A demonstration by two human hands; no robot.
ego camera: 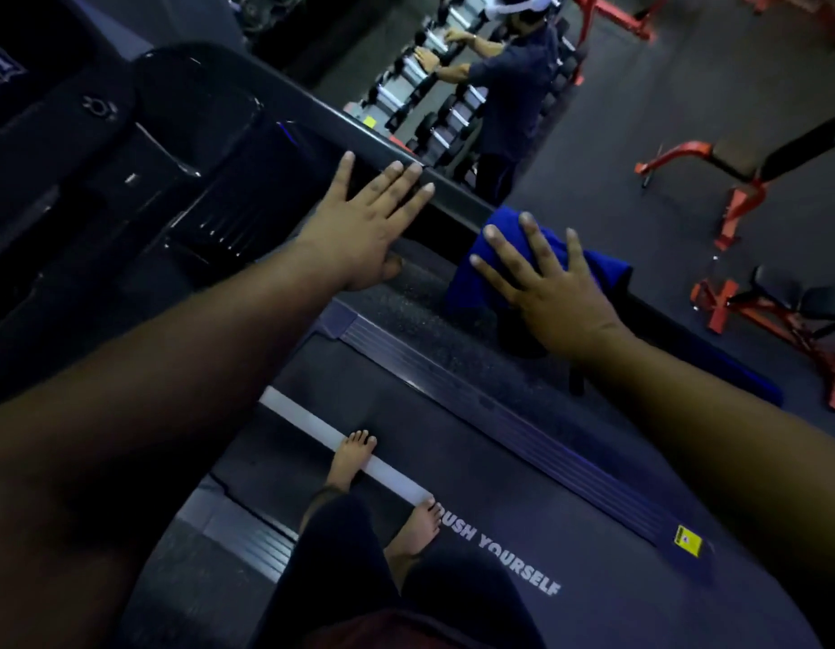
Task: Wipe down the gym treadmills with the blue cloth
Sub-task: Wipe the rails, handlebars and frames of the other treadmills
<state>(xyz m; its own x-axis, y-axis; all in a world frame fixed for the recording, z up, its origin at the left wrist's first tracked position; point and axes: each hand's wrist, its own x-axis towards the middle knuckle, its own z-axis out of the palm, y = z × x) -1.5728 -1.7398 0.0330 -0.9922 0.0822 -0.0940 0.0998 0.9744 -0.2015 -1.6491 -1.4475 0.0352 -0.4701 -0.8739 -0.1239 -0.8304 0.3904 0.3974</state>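
Observation:
I stand barefoot on a dark treadmill belt (453, 466) marked "PUSH YOURSELF". Its black console (181, 180) fills the upper left, and a dark handrail (457, 203) runs diagonally from the console down to the right. My left hand (359, 222) lies flat on the rail beside the console, fingers straight and spread. My right hand (551, 283) presses the blue cloth (499, 255) onto the rail further right, fingers straight and spread over it. Part of the cloth hangs down on both sides of the rail.
A person (513, 86) stands at a dumbbell rack (434, 100) beyond the rail. Red-framed benches (743, 180) stand on the dark gym floor at right. A ribbed side rail (499, 428) with a yellow sticker (687, 540) borders the belt.

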